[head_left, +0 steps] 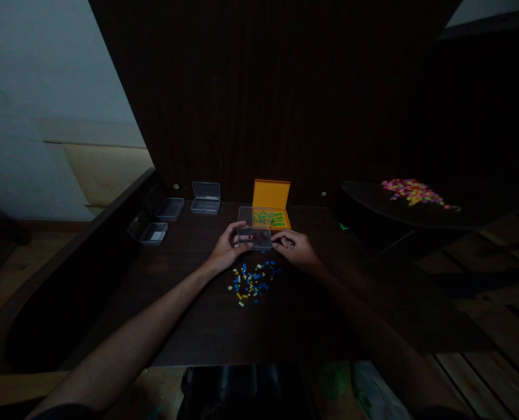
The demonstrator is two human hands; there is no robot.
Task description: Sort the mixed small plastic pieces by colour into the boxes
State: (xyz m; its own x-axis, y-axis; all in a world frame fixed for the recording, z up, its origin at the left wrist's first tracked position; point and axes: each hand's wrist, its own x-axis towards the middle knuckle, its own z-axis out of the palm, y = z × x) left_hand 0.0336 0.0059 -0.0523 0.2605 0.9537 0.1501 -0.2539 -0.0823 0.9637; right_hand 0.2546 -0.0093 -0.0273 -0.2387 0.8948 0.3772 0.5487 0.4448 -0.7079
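Note:
Between my two hands is a clear plastic box (254,246) with its lid raised and several dark brown pieces in it. My left hand (228,249) grips the box's left side, thumb in front and fingers behind. At the right side, my right hand (295,248) has its fingers curled against the box's edge. Just behind stands an open yellow box (272,192) with small green pieces (269,219) inside, partly seen through the clear lid. Nearer to me lies a loose scatter of small blue, yellow and cream building bricks (253,284) on the dark table (189,326).
Further clear boxes stand open at the left: one at the back (206,205), one by the side panel (170,208), and one with a white label (154,233). A pile of colourful small pieces (412,191) lies on a dark surface at the right. A tall dark panel (259,105) rises behind.

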